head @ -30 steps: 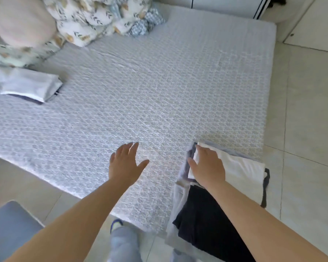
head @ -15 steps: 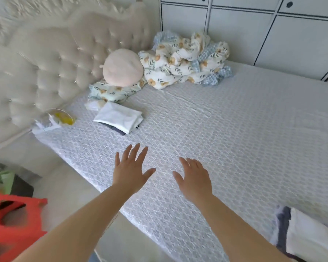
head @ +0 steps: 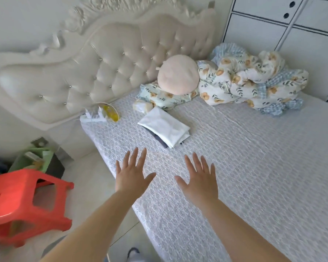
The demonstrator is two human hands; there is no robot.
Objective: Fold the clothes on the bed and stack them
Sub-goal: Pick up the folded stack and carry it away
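Both hands out over bed [head: 254, 167], palms down, fingers spread, holding nothing: left hand [head: 132, 175], right hand [head: 201, 181]. Folded white stack [head: 164, 127] lies beyond fingertips, near headboard [head: 102, 72]. Crumpled floral quilt [head: 250, 82] far right. Red stool [head: 21, 205] left on floor.

Two hands: left hand [head: 132, 176], right hand [head: 201, 179]. One folded stack [head: 164, 126]. One round cushion [head: 178, 74]. One red stool [head: 25, 207].
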